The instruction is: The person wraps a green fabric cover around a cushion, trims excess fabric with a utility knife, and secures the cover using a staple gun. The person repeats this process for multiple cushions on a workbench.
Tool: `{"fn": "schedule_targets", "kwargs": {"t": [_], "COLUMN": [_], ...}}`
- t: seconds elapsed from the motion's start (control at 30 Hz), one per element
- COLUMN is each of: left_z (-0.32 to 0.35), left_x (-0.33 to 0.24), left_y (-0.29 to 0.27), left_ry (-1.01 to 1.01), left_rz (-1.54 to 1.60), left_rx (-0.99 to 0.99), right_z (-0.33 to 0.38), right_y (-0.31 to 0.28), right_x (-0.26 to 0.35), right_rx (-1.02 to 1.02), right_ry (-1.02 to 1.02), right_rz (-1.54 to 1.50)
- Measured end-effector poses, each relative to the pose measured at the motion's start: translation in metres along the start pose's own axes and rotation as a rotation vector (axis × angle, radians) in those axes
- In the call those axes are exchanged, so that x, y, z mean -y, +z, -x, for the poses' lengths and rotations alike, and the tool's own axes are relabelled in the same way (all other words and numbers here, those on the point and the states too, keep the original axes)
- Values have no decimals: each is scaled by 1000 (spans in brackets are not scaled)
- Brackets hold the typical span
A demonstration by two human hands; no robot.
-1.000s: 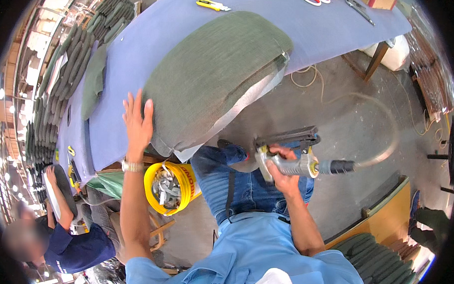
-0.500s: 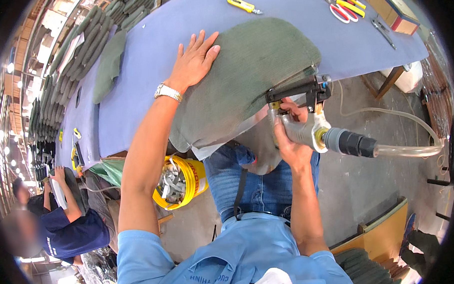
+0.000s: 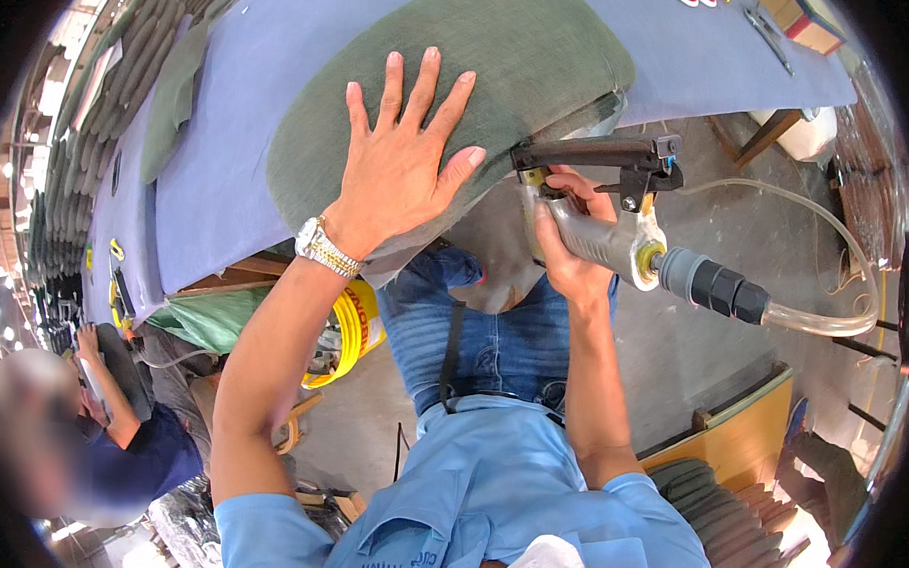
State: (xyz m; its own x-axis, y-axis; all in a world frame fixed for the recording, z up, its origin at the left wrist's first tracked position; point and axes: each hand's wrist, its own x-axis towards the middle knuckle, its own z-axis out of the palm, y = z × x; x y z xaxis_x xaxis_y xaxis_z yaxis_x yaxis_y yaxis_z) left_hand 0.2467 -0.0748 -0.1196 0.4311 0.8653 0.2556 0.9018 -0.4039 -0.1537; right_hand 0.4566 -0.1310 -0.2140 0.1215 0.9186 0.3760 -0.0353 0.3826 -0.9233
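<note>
My left hand (image 3: 399, 167), with a metal watch (image 3: 326, 247) on its wrist, lies flat with fingers spread on a rounded panel covered in dark green cloth (image 3: 527, 61). The panel rests on a blue-covered table (image 3: 229, 141), and its near edge hangs over my lap. In my right hand (image 3: 578, 263) is a grey and black air stapler (image 3: 606, 237), fingers wrapped round its body. Its nose end is close to the panel's near right edge; whether it touches, I cannot tell. A clear hose (image 3: 834, 320) runs from its rear end.
Below the table stands a yellow bucket (image 3: 358, 336). Pliers (image 3: 768, 40) and a carton (image 3: 799, 24) lie at the far right. Stacked green panels (image 3: 84, 136) line the left, where another person (image 3: 153, 454) works. More stacked pieces (image 3: 726, 524) sit at lower right.
The view has shifted. My left hand has moved from the panel's left edge onto its middle, fingers spread wider. The panel reaches further left, and the stapler stays in my right hand.
</note>
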Motion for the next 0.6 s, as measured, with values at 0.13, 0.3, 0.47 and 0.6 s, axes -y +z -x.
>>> {"fn": "schedule_targets", "kwargs": {"t": [0.13, 0.3, 0.47, 0.6], "left_z": [-21, -24, -13, -4], "left_x": [25, 41, 2, -13], "left_y": [-4, 8, 2, 0], "left_ry": [-28, 3, 46, 63], "left_rz": [184, 124, -15, -79], "left_rx": [110, 20, 8, 57], "right_z": [-11, -11, -1, 3], "right_y": [-2, -7, -12, -10], "right_x": [4, 9, -1, -9], "right_rx": [44, 120, 89, 0], "right_ry": [-5, 5, 45, 14], "right_rz": [86, 192, 114, 80]}}
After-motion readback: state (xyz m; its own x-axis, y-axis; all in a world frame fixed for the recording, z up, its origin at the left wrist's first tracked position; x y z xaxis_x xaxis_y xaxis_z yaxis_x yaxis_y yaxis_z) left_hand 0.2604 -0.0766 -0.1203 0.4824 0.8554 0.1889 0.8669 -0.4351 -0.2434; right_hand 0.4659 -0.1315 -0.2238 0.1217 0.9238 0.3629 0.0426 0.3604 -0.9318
